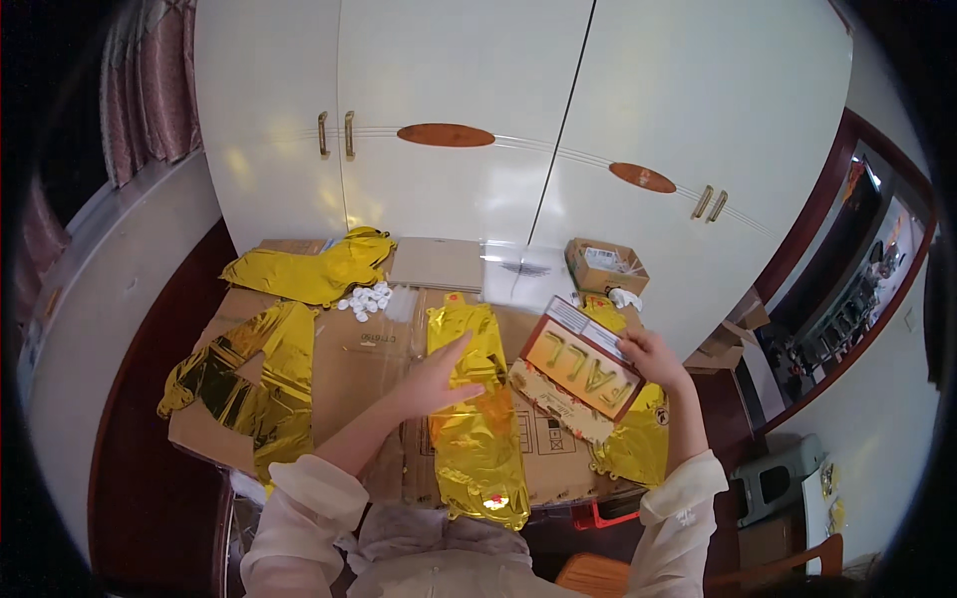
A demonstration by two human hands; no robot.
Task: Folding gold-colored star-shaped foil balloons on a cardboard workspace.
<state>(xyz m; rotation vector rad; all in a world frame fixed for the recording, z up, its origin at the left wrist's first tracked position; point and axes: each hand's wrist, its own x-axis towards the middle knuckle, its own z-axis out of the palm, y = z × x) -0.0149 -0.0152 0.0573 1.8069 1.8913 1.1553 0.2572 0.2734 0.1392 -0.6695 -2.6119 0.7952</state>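
Observation:
My right hand [653, 357] grips the right edge of a flat packet [581, 371] with a red border and a picture of gold letters, held tilted above the table. My left hand [437, 377] is spread flat, fingers apart, resting on a long gold foil balloon [478, 419] that lies flat down the middle of the cardboard. Under the packet another gold foil balloon [633, 444] shows at the right.
Flattened cardboard [359, 359] covers the table. Two more gold foil balloons [249, 384] [314, 267] lie at the left and back left. A heap of small white pieces [366, 299] and a small open cardboard box [604, 265] sit at the back, before white wardrobe doors [478, 120].

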